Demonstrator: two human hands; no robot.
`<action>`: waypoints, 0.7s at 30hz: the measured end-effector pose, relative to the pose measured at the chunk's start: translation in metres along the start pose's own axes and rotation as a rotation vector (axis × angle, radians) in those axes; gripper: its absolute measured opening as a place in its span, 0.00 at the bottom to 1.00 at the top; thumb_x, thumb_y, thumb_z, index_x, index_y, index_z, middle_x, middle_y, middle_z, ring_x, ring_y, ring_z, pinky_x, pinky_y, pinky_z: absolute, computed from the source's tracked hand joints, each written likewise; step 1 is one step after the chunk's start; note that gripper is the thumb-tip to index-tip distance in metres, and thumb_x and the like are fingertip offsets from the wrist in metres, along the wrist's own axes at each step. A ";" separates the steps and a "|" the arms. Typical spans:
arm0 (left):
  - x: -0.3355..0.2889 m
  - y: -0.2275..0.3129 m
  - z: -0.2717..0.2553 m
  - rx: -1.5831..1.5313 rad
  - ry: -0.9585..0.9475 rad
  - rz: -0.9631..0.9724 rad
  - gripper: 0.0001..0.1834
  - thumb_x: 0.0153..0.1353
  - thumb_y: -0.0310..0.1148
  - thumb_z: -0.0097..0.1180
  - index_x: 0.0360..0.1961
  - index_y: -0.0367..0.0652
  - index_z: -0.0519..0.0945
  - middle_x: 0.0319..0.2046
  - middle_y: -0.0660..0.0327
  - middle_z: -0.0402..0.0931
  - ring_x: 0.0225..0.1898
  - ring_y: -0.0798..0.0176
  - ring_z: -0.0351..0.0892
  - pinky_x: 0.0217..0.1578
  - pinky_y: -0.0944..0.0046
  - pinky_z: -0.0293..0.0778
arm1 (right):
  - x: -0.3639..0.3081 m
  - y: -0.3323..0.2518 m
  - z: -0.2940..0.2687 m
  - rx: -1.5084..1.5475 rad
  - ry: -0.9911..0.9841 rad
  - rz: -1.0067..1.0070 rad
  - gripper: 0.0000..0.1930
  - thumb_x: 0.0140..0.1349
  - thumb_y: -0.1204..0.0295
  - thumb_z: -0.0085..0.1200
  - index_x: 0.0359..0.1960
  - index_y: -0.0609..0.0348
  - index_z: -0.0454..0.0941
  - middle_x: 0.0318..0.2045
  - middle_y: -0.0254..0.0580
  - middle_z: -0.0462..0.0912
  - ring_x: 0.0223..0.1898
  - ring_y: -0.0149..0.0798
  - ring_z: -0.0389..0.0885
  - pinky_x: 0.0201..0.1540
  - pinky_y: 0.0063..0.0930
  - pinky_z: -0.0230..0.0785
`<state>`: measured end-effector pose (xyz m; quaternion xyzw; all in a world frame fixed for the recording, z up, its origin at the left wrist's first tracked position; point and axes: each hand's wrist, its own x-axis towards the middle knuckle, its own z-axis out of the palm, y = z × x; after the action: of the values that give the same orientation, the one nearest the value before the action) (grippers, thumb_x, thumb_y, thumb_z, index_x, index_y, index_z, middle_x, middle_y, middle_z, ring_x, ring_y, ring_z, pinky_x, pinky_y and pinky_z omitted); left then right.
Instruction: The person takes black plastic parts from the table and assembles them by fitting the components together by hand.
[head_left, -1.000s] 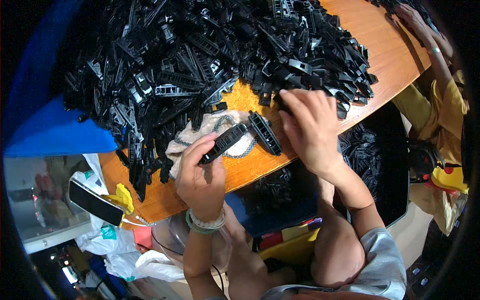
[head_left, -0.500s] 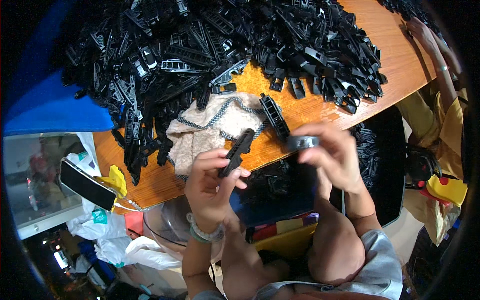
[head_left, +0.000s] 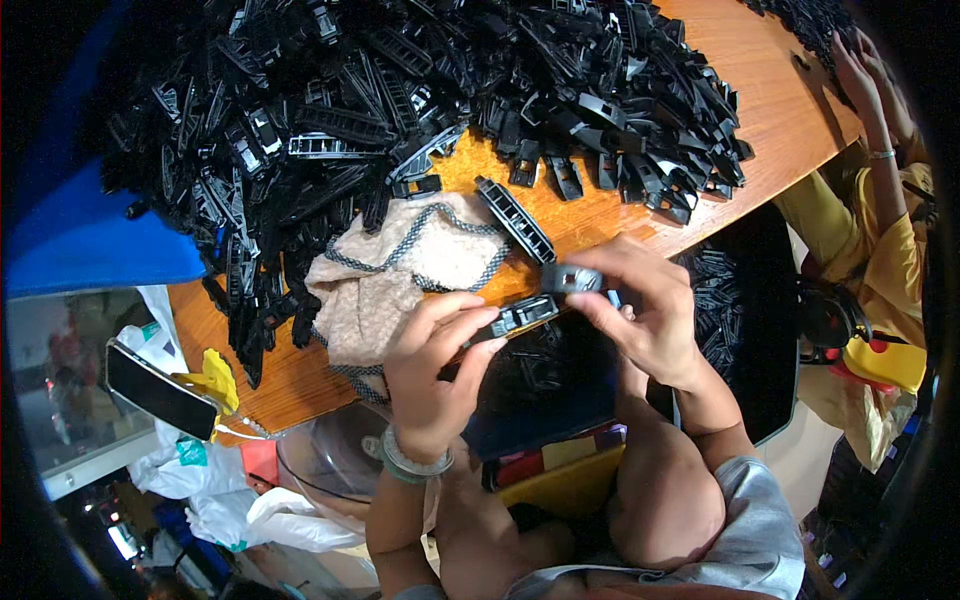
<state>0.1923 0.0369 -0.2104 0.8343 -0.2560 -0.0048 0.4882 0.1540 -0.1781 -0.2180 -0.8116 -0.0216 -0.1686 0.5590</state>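
Observation:
My left hand (head_left: 432,370) pinches one end of a long black plastic toy vehicle base (head_left: 523,316) between thumb and fingers, its hollow, framed side showing. Thumb and forefinger of my right hand (head_left: 652,312) close on a dark grey, curved plastic shell (head_left: 578,279) with an opening in it. The shell sits just above the far end of the base; whether they touch I cannot tell. On the table past both hands lies a black ladder-like plastic frame (head_left: 515,222), beside a crumpled beige cloth (head_left: 365,335) with a dark checked edging.
A large heap of black plastic parts (head_left: 400,90) covers the table's far side. The wooden table's edge (head_left: 690,240) runs close to my hands. At left stands a phone (head_left: 160,390). More black parts (head_left: 715,300) lie below, right; a co-worker's hands (head_left: 865,80) are at far right.
My left hand has turned the vehicle base from steeply tilted to nearly level, its hollow side now showing. My right hand has brought the shell in, over the base's far end. The whole view has shifted slightly.

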 end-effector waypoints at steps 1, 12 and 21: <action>0.001 -0.001 0.001 -0.004 -0.002 0.002 0.15 0.48 0.21 0.65 0.39 0.40 0.84 0.40 0.59 0.76 0.39 0.57 0.77 0.40 0.64 0.74 | 0.001 0.001 -0.004 -0.019 -0.101 -0.062 0.16 0.51 0.76 0.64 0.44 0.63 0.81 0.33 0.44 0.79 0.35 0.44 0.76 0.39 0.34 0.69; 0.005 -0.003 0.005 0.213 -0.068 0.055 0.14 0.46 0.23 0.66 0.37 0.41 0.84 0.32 0.62 0.72 0.35 0.59 0.68 0.35 0.62 0.68 | 0.000 0.001 -0.010 -0.165 -0.305 -0.194 0.16 0.45 0.73 0.67 0.40 0.59 0.85 0.34 0.39 0.78 0.38 0.42 0.75 0.45 0.34 0.66; 0.005 -0.001 0.003 0.230 -0.068 0.064 0.14 0.46 0.22 0.66 0.37 0.40 0.84 0.32 0.62 0.72 0.35 0.59 0.69 0.35 0.62 0.69 | 0.002 -0.003 -0.020 -0.156 -0.357 -0.145 0.15 0.49 0.73 0.65 0.41 0.59 0.83 0.35 0.40 0.77 0.39 0.44 0.74 0.44 0.36 0.66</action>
<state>0.1960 0.0322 -0.2114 0.8757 -0.2975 0.0119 0.3802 0.1506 -0.1957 -0.2087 -0.8657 -0.1656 -0.0631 0.4681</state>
